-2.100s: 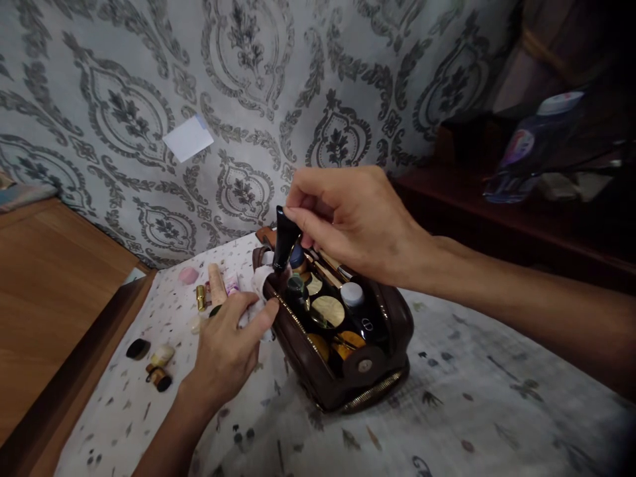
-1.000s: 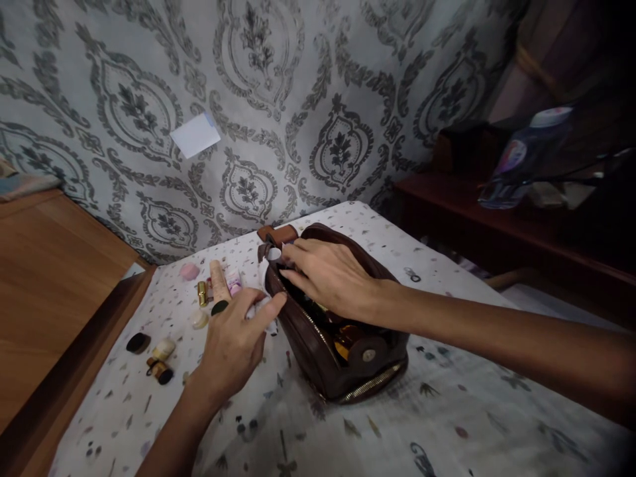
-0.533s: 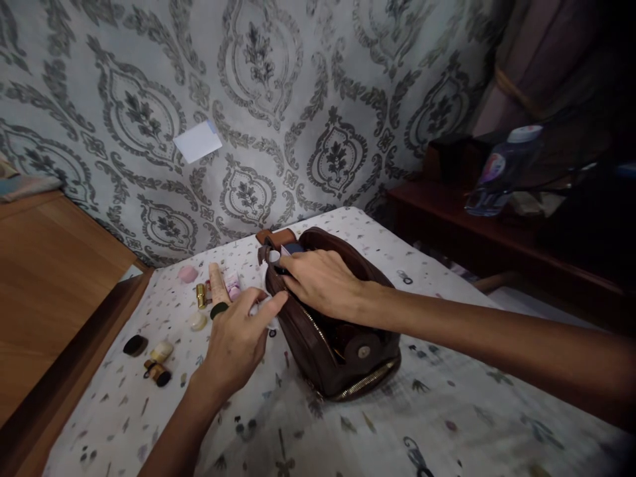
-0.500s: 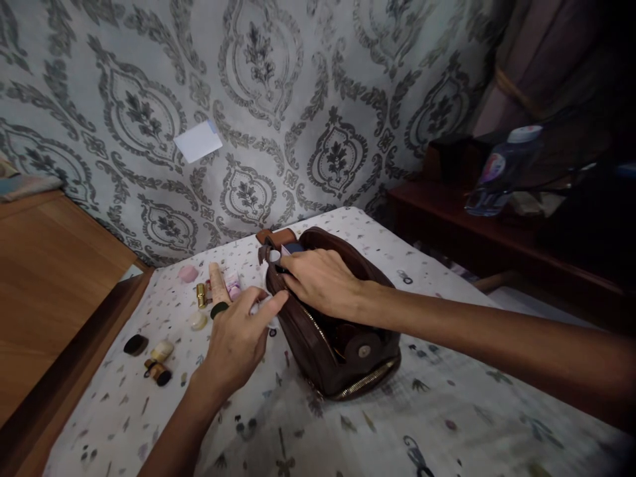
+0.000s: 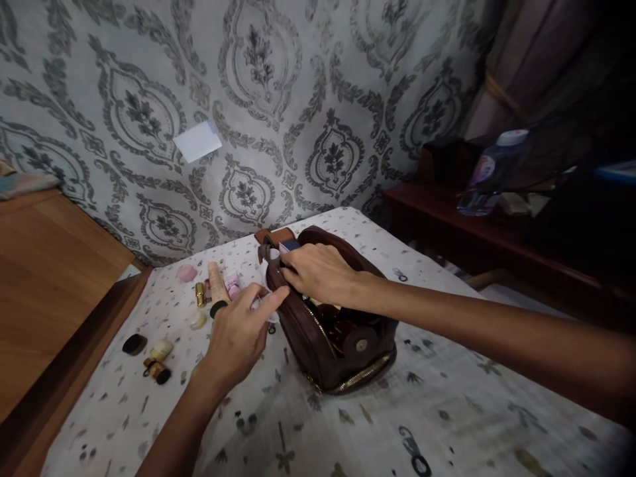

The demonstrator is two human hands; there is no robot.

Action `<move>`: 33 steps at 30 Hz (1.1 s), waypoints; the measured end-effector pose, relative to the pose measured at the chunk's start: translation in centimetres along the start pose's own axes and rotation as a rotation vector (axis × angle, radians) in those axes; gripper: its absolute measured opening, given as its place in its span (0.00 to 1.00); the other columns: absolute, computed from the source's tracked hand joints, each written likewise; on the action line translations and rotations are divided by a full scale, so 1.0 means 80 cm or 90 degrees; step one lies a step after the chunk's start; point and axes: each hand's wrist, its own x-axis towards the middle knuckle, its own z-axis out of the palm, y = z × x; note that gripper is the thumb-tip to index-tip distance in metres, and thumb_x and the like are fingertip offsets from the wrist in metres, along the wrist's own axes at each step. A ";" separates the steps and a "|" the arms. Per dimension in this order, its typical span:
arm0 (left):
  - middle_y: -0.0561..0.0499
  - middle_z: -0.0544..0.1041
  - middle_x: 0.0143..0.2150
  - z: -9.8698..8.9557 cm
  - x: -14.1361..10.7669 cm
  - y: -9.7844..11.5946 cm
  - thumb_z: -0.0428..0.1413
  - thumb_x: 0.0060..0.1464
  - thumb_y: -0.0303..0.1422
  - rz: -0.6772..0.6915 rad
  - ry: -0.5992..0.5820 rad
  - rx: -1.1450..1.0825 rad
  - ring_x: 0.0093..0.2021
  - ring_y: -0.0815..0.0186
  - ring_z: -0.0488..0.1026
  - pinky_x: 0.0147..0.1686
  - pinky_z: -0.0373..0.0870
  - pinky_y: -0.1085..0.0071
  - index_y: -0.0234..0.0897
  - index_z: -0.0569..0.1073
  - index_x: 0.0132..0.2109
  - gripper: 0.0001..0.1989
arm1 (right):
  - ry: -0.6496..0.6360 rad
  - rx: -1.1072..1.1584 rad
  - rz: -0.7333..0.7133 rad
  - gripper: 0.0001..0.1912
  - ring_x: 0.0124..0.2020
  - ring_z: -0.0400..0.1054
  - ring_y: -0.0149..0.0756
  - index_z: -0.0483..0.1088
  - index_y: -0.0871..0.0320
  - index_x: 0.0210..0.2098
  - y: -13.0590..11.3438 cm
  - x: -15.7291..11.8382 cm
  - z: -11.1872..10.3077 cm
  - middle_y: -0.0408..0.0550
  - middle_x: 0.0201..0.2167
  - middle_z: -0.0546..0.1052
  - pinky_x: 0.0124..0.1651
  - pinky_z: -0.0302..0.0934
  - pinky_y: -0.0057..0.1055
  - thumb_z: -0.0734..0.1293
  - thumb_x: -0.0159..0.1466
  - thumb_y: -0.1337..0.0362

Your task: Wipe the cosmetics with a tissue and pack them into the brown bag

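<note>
A brown handbag lies unzipped on the patterned white sheet. My right hand reaches into its opening, fingers curled down and closed; their tips and whatever they hold are hidden. Dark and brown items show inside the bag below my wrist. Close to the fingers, a dark blue item sticks up at the far end. At the bag's left side my left hand is closed, thumb and fingers around a crumpled white piece, perhaps tissue, that runs along the bag's edge.
Left of the bag lie a beige tube, a gold lipstick-like tube, a pink item, a black cap and a small brown bottle. A plastic bottle stands on the dark red table. Wooden furniture borders the left.
My right hand has shifted slightly back toward me and up within the bag, so more of the contents shows below the wrist. My left hand stays nearly still.
</note>
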 end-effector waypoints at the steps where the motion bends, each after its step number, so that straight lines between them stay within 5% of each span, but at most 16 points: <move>1: 0.49 0.70 0.41 0.000 -0.001 0.000 0.44 0.57 0.19 -0.003 -0.004 -0.004 0.38 0.64 0.70 0.33 0.69 0.71 0.44 0.69 0.58 0.27 | 0.006 0.006 0.008 0.21 0.41 0.76 0.48 0.77 0.61 0.41 0.002 -0.001 -0.002 0.59 0.38 0.81 0.38 0.60 0.35 0.54 0.70 0.59; 10: 0.50 0.69 0.38 0.003 -0.006 -0.001 0.44 0.55 0.18 -0.003 -0.011 -0.016 0.36 0.63 0.69 0.33 0.67 0.71 0.44 0.67 0.61 0.30 | 0.063 0.090 0.016 0.26 0.38 0.74 0.40 0.75 0.62 0.37 0.030 -0.013 -0.017 0.55 0.37 0.80 0.38 0.54 0.31 0.49 0.74 0.59; 19: 0.50 0.68 0.37 0.003 -0.005 0.000 0.44 0.55 0.17 -0.003 -0.023 -0.049 0.37 0.63 0.68 0.34 0.66 0.71 0.44 0.65 0.64 0.32 | 0.022 0.146 0.011 0.18 0.51 0.72 0.42 0.70 0.62 0.53 0.032 0.004 0.004 0.57 0.48 0.78 0.48 0.58 0.29 0.54 0.72 0.65; 33: 0.47 0.72 0.43 0.005 -0.027 -0.005 0.45 0.55 0.20 -0.060 -0.017 -0.075 0.43 0.60 0.73 0.39 0.71 0.70 0.44 0.60 0.67 0.34 | 0.099 0.343 -0.004 0.17 0.39 0.75 0.35 0.73 0.62 0.48 0.046 -0.021 -0.001 0.49 0.37 0.81 0.41 0.65 0.25 0.57 0.67 0.73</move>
